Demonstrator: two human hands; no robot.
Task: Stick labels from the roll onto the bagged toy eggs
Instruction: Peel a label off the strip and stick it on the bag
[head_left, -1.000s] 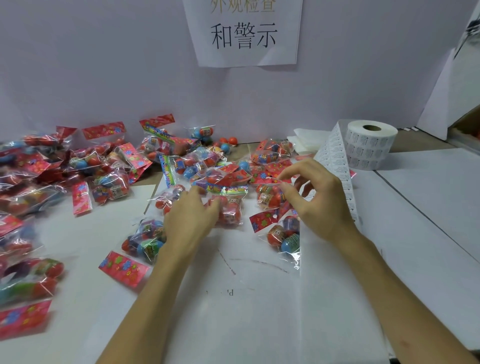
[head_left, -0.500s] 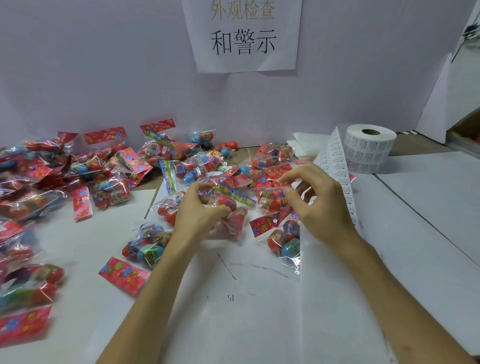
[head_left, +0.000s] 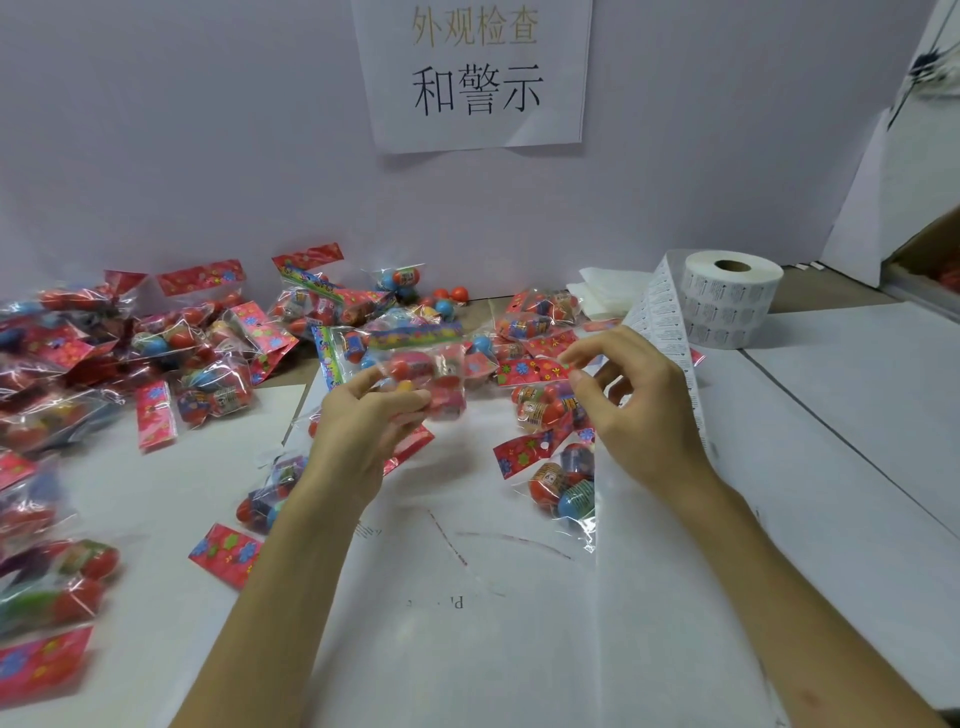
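My left hand (head_left: 358, 441) grips a clear bag of toy eggs (head_left: 426, 376) with a colourful header and holds it above the table. My right hand (head_left: 641, 415) is just right of the bag, fingers curled, thumb and forefinger tips close together and pointing at it. The label strip (head_left: 670, 322) rises from the white label roll (head_left: 727, 301) and runs down behind my right hand, which seems to hold it. Whether a single label sits on the fingertips is too small to tell. Two more bagged eggs (head_left: 563, 483) lie under my right hand.
Several bagged toy eggs (head_left: 197, 358) are heaped at the left and back of the white paper-covered table (head_left: 519, 649). Loose red and blue balls (head_left: 449, 301) lie by the back wall. A printed sign (head_left: 475, 73) hangs there. Folded white paper (head_left: 605, 296) sits beside the roll.
My left hand has lifted the bag off the table and turned it toward my right hand. My right hand has stayed by the label strip with its fingers shifting slightly.
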